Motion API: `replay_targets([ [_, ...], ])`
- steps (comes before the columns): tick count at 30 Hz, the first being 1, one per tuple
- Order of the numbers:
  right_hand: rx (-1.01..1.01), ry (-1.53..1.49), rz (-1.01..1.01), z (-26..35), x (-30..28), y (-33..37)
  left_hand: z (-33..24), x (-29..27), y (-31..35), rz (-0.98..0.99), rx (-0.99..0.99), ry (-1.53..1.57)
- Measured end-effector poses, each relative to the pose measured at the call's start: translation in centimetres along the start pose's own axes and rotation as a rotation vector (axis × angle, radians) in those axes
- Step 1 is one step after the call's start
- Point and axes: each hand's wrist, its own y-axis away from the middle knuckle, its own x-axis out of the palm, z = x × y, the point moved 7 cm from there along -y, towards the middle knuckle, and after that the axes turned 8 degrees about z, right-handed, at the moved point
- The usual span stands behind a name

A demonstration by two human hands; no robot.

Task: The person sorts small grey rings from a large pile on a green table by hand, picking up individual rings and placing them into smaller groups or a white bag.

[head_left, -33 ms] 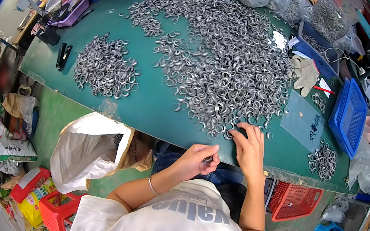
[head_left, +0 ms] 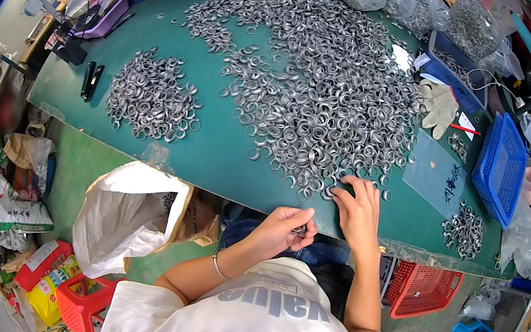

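A wide heap of grey metal rings point(head_left: 332, 93) covers the middle of the green table point(head_left: 222, 173). My left hand point(head_left: 282, 230) is just off the table's front edge, its fingers curled round a metal ring point(head_left: 299, 230); whether more rings lie inside the fist is hidden. At the heap's near edge, my right hand point(head_left: 359, 212) has thumb and fingertips bent on a ring point(head_left: 328, 194). A smaller pile of rings point(head_left: 154, 98) lies to the left, and a little one point(head_left: 463, 231) near the right front corner.
Below the table edge on the left, a white sack point(head_left: 126, 213) gapes open. A blue basket point(head_left: 500, 168), a glove point(head_left: 437, 106) and a plastic sheet point(head_left: 434, 173) are on the right. A black stapler-like tool point(head_left: 91, 81) lies left. Under the table stands a red basket point(head_left: 423, 292).
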Motion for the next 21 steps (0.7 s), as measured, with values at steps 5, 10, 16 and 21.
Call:
replay_targets([
  [5,0.221,-0.515,-0.015,-2.5,1.2,1.7,-1.6,0.3,0.1,-0.153,0.185,-0.129],
  [10,0.519,-1.354,0.133,0.1,4.6,4.6,-2.8,1.9,0.3,-0.128,0.335,-0.502],
  [16,0.184,-0.463,-0.073,-0.7,0.6,2.3,-1.6,0.4,0.2,-0.043,0.171,-0.132],
  [21,0.149,-0.194,-0.021,-0.9,1.8,1.4,-1.2,-0.5,0.6,-0.159,0.152,-0.018],
])
